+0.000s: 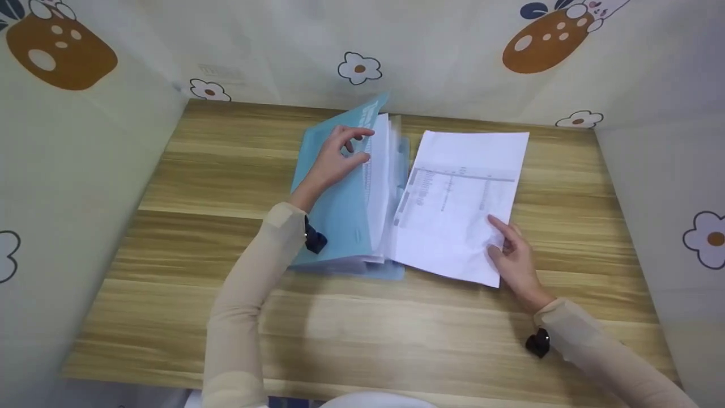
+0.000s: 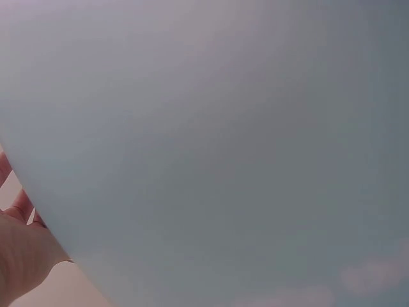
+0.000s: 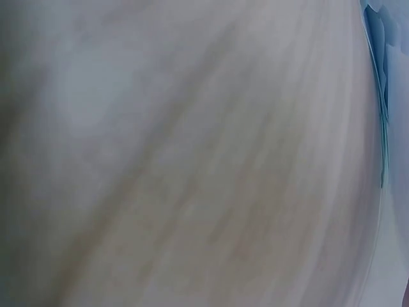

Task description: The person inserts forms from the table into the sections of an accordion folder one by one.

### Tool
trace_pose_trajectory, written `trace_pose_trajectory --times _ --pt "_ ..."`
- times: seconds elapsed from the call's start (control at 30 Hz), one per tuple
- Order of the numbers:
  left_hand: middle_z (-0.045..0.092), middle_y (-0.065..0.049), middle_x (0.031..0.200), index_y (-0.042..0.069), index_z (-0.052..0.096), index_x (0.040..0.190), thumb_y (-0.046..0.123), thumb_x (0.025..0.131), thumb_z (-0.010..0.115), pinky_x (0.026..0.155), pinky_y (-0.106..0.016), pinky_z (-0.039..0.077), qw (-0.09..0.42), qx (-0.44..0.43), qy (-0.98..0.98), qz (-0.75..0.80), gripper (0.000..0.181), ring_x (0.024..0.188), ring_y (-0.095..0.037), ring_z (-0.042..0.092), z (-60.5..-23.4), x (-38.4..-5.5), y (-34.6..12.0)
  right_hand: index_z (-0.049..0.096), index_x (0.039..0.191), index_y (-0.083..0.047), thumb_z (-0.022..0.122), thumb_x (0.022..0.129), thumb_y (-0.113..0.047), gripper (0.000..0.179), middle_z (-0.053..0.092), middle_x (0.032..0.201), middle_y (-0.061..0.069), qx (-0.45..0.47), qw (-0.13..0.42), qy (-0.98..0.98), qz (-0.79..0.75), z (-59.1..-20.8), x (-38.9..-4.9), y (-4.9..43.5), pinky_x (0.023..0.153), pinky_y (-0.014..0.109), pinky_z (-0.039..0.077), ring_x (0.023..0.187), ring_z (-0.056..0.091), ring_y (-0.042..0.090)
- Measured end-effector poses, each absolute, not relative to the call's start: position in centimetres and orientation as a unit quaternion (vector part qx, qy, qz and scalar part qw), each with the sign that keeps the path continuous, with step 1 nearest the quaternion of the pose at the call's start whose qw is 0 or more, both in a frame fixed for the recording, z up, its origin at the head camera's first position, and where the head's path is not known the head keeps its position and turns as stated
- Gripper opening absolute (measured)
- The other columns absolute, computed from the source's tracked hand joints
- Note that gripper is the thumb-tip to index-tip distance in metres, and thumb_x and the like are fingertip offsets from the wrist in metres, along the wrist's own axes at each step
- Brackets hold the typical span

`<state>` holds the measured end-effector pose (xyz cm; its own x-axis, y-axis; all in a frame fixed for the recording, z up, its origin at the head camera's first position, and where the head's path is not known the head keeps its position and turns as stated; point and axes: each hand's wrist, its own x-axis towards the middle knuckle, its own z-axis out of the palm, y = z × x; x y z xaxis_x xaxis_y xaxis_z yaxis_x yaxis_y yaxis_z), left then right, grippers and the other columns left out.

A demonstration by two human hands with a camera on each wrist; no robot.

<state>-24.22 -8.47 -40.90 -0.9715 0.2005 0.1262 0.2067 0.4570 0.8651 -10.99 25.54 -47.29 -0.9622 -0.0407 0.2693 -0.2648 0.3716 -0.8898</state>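
Observation:
A blue document folder (image 1: 334, 226) lies at the middle of the table, its cover raised at a slant over white papers (image 1: 378, 187). My left hand (image 1: 337, 161) is at the cover's free edge, index finger and thumb spread apart with a visible gap. In the left wrist view the cover (image 2: 223, 160) fills most of the picture and hides part of the hand. To the right, my right hand (image 1: 514, 262) holds a printed sheet of paper (image 1: 453, 226) by its lower right edge, thumb and index finger on top. Its other fingers are mostly hidden.
The wood-grain table (image 1: 187, 238) carries the folder, with bare wood at both sides and in front. Patterned curtain walls (image 1: 430, 62) enclose the back and sides. Blue folder edges (image 3: 381, 83) show at the right of the blurred right wrist view.

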Motion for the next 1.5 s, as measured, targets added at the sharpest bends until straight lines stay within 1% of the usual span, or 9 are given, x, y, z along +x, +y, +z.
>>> trace_pose_trajectory --times 0.23,0.4,0.6,0.77,0.83,0.97,1.17,1.37,1.5 --pt "0.043 0.002 0.106 0.023 0.057 0.116 0.021 0.077 0.061 0.069 -0.027 0.040 0.005 -0.121 -0.851 -0.511 0.039 0.086 -0.013 0.040 -40.8 -24.1 -8.5 0.049 0.116 0.012 0.048 0.066 0.026 0.052 0.043 0.084 0.024 0.138 0.112 -0.806 0.565 -47.5 -11.7 25.2 0.053 0.017 0.032 0.062 0.032 0.020" --pt "0.044 0.000 0.105 0.021 0.057 0.116 0.018 0.077 0.059 0.070 -0.028 0.038 0.008 -0.125 -0.850 -0.511 0.040 0.085 -0.015 0.040 -40.8 -24.2 -8.5 0.048 0.116 0.013 0.048 0.067 0.026 0.051 0.043 0.086 0.025 0.138 0.093 -0.789 0.591 -47.8 -12.5 25.2 0.054 0.017 0.030 0.063 0.030 0.020" --pt "0.044 0.001 0.105 0.022 0.057 0.116 0.020 0.077 0.060 0.070 -0.028 0.038 0.010 -0.124 -0.854 -0.506 0.040 0.085 -0.014 0.040 -40.8 -24.2 -8.5 0.047 0.119 0.011 0.048 0.071 0.024 0.050 0.046 0.107 0.022 0.127 0.038 -0.777 0.615 -47.8 -13.5 25.4 0.063 0.018 0.041 0.073 0.043 0.017" --pt "0.043 0.002 0.105 0.023 0.057 0.116 0.021 0.077 0.060 0.070 -0.027 0.039 0.007 -0.118 -0.855 -0.504 0.039 0.085 -0.013 0.040 -40.7 -24.1 -8.5 0.045 0.121 0.011 0.047 0.073 0.023 0.049 0.043 0.120 0.024 0.139 -0.001 -0.771 0.622 -47.7 -14.4 25.2 0.073 0.022 0.042 0.088 0.047 0.023" --pt "0.043 0.002 0.105 0.023 0.057 0.116 0.021 0.077 0.060 0.070 -0.027 0.039 0.007 -0.117 -0.855 -0.505 0.039 0.086 -0.013 0.040 -40.7 -24.1 -8.5 0.045 0.121 0.011 0.047 0.073 0.023 0.050 0.042 0.121 0.023 0.139 -0.019 -0.769 0.624 -47.7 -14.8 25.1 0.075 0.023 0.042 0.093 0.048 0.023" --pt "0.043 0.002 0.105 0.023 0.057 0.116 0.021 0.077 0.060 0.069 -0.027 0.039 0.007 -0.119 -0.854 -0.507 0.039 0.085 -0.013 0.040 -40.7 -24.1 -8.4 0.046 0.122 0.009 0.046 0.073 0.023 0.051 0.042 0.122 0.019 0.136 -0.050 -0.760 0.633 -48.1 -15.6 25.0 0.071 0.024 0.044 0.091 0.050 0.022" --pt "0.043 0.001 0.105 0.022 0.057 0.116 0.019 0.078 0.060 0.070 -0.028 0.038 0.008 -0.122 -0.851 -0.511 0.039 0.086 -0.014 0.040 -40.7 -24.1 -8.5 0.047 0.123 0.006 0.048 0.074 0.020 0.050 0.043 0.125 0.015 0.147 -0.063 -0.753 0.638 -49.6 -17.1 25.1 0.072 0.026 0.044 0.091 0.051 0.019" --pt "0.044 0.000 0.105 0.021 0.057 0.116 0.020 0.076 0.060 0.070 -0.028 0.038 0.009 -0.123 -0.852 -0.508 0.040 0.085 -0.015 0.040 -40.8 -24.1 -8.5 0.046 0.124 0.005 0.047 0.075 0.020 0.051 0.041 0.126 0.016 0.129 -0.083 -0.750 0.643 -49.4 -17.9 24.7 0.070 0.023 0.043 0.092 0.047 0.019" --pt "0.044 0.000 0.105 0.021 0.057 0.116 0.020 0.075 0.061 0.070 -0.028 0.039 0.010 -0.125 -0.853 -0.507 0.041 0.085 -0.015 0.040 -40.8 -24.1 -8.5 0.043 0.124 0.009 0.045 0.075 0.022 0.051 0.039 0.125 0.019 0.114 -0.086 -0.747 0.649 -48.4 -17.9 24.4 0.068 0.023 0.045 0.090 0.048 0.020"
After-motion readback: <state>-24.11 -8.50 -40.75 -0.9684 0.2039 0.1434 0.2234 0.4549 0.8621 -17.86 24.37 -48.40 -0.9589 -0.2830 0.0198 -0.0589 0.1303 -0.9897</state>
